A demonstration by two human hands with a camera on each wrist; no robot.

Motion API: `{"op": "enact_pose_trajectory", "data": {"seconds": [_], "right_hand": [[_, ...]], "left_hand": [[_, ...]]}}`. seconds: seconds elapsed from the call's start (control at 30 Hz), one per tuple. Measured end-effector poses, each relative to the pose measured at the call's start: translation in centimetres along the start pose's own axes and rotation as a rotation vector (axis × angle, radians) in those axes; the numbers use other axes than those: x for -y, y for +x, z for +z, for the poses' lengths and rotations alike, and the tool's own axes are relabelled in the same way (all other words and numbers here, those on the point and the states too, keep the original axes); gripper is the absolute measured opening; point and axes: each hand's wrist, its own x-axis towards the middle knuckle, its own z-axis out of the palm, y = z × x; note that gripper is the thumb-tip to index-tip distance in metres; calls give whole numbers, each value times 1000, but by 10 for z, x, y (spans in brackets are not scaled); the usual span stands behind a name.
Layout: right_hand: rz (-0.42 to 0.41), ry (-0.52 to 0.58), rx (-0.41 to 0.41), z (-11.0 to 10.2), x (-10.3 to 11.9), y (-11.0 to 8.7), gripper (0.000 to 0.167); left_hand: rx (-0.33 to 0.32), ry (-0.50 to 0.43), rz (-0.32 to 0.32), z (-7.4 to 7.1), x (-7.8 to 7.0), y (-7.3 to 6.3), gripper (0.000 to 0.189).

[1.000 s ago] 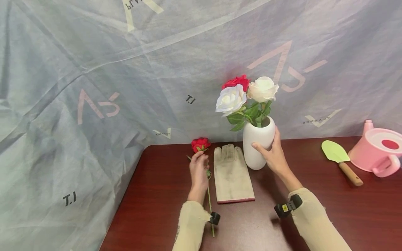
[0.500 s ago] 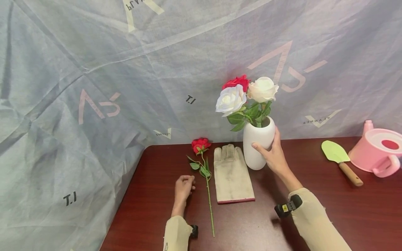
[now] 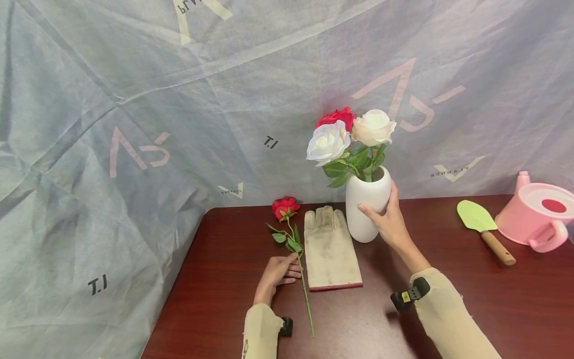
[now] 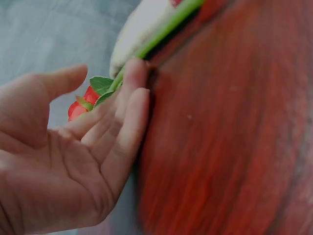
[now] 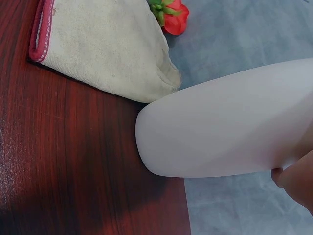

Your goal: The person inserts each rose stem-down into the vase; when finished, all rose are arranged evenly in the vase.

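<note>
A red rose (image 3: 285,208) lies on the table, its green stem (image 3: 306,294) pointing toward me. My left hand (image 3: 279,273) is beside that stem, fingertips at it just below the leaves. In the left wrist view the left hand (image 4: 83,142) has its thumb apart from the extended fingers, and the stem (image 4: 166,30) passes by the fingertips. My right hand (image 3: 391,224) grips a white vase (image 3: 366,212) from its right side, thumb across the front. White and red roses (image 3: 329,142) stand in the vase. The right wrist view shows the vase's lower body (image 5: 210,127).
A beige work glove (image 3: 333,254) lies flat between the red rose and the vase. To the right are a green trowel (image 3: 477,217) with a wooden handle and a pink watering can (image 3: 529,214). A grey cloth (image 3: 188,99) hangs behind the table.
My left hand left the top of the rose, drew back to the left, then came right to the stem. The stem's lower end has shifted slightly right. My right hand keeps holding the vase.
</note>
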Motion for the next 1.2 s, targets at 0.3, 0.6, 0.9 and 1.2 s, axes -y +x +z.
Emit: {"op": "enact_pose_trajectory", "data": {"seconds": [0.3,0.6,0.9,1.2], "right_hand": [[-3,11,4,0,-1,0,91],[-16,18,6,0,-2,1,91],[-17,20,2,1,-2,1,91],[-15,22,1,1,-2,1,92]], "left_hand": [[104,-54,-14,-4,7,2,31],[179,-356,17,-19,17,0,35],[203,-526,67,-20,22,-7,16],[125,-577,223,-16,22,-16,10]]}}
